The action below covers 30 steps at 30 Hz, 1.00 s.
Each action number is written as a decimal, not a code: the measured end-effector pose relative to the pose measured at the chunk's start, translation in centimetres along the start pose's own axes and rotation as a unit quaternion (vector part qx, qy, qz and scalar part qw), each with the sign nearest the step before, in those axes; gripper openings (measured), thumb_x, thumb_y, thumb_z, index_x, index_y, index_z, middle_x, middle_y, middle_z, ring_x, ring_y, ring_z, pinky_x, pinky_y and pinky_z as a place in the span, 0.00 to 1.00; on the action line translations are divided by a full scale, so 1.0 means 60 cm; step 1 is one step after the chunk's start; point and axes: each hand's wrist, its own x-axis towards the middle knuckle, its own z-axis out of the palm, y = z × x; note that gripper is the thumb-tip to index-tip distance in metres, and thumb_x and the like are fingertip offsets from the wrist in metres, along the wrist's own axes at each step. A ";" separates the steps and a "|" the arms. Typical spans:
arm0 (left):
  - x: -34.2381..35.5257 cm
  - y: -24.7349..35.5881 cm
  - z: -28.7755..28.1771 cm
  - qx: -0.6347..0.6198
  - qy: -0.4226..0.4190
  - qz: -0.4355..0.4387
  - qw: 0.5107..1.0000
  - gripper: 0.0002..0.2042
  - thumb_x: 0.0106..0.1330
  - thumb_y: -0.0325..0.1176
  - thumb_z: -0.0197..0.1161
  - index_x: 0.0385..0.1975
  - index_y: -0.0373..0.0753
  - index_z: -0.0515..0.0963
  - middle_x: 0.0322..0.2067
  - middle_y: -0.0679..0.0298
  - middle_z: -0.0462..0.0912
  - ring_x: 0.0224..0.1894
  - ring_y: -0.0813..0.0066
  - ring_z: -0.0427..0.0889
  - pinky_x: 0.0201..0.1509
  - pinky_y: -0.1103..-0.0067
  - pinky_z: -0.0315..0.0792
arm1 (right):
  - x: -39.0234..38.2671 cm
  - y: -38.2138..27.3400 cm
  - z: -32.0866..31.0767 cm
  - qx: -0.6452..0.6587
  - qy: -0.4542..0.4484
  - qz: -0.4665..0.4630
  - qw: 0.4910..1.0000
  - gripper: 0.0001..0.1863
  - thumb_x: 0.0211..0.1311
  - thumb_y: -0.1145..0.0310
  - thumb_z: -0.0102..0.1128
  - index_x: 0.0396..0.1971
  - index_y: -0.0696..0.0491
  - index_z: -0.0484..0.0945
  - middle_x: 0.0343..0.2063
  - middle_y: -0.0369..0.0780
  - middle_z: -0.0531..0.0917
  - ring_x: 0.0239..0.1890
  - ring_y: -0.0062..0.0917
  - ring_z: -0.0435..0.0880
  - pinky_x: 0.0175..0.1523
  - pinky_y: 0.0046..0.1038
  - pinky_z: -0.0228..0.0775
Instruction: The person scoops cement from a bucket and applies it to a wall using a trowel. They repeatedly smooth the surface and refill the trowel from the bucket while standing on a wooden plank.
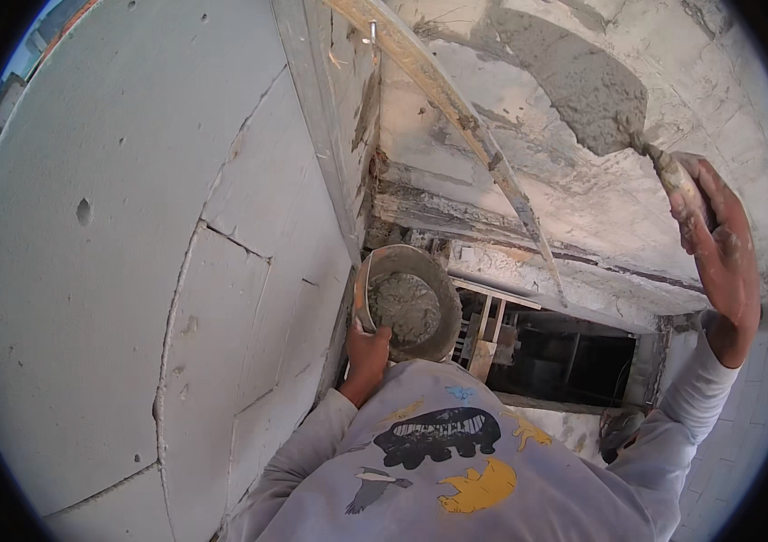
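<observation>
My right hand (712, 230) is closed round the mortar-smeared handle of a trowel (673, 178), held high on the right against the pale, rough wall (438, 135). Grey wet mortar (574, 77) spreads where the blade is, so the blade's outline is hard to make out. Low in the middle, my left hand (368, 357) grips the near left edge of a round bucket (438, 303), which holds grey mortar (402, 303).
A block wall (95, 271) fills the left side. A long mortar-stained batten (456, 99) slants across the rough wall, beside an upright strip (307, 108). Below are a dark rectangular opening (596, 366) with wooden pieces (488, 339) and a foot (617, 432) by its edge.
</observation>
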 end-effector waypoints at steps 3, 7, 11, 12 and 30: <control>-0.001 0.010 0.034 0.004 -0.059 -0.012 0.998 0.23 0.59 0.20 0.57 0.58 0.32 0.71 0.42 0.61 0.82 0.38 0.77 0.80 0.43 0.78 0.73 | -0.161 0.089 0.123 -0.073 -0.128 0.000 0.989 0.21 0.69 0.61 0.64 0.55 0.59 0.79 0.44 0.49 0.86 0.45 0.46 0.84 0.53 0.41 0.75; -0.037 0.025 0.080 -0.027 -0.103 0.025 0.994 0.24 0.60 0.17 0.55 0.59 0.31 0.70 0.50 0.59 0.82 0.46 0.75 0.82 0.53 0.77 0.76 | -0.223 0.221 0.355 -0.159 -0.279 -0.023 0.947 0.21 0.68 0.56 0.64 0.52 0.56 0.82 0.41 0.48 0.87 0.43 0.46 0.88 0.49 0.44 0.80; -0.066 0.012 0.124 -0.009 -0.112 0.072 0.991 0.21 0.61 0.18 0.57 0.56 0.31 0.73 0.42 0.61 0.84 0.36 0.78 0.81 0.38 0.78 0.76 | -0.209 0.260 0.496 -0.228 -0.320 -0.059 0.918 0.19 0.67 0.55 0.65 0.46 0.55 0.82 0.36 0.48 0.86 0.41 0.42 0.89 0.48 0.42 0.82; -0.074 0.009 0.138 -0.017 -0.115 0.086 0.990 0.20 0.61 0.18 0.56 0.56 0.31 0.73 0.44 0.60 0.84 0.38 0.77 0.82 0.42 0.78 0.77 | -0.217 0.268 0.501 -0.206 -0.329 -0.056 0.920 0.20 0.66 0.54 0.65 0.46 0.55 0.82 0.36 0.48 0.86 0.41 0.43 0.88 0.48 0.42 0.81; -0.091 0.036 0.136 -0.070 -0.140 -0.018 0.988 0.24 0.61 0.17 0.57 0.60 0.32 0.70 0.45 0.62 0.80 0.39 0.80 0.78 0.43 0.80 0.74 | -0.308 0.296 0.479 0.197 -0.302 0.046 0.932 0.26 0.64 0.54 0.70 0.52 0.59 0.83 0.41 0.52 0.88 0.45 0.44 0.89 0.53 0.36 0.79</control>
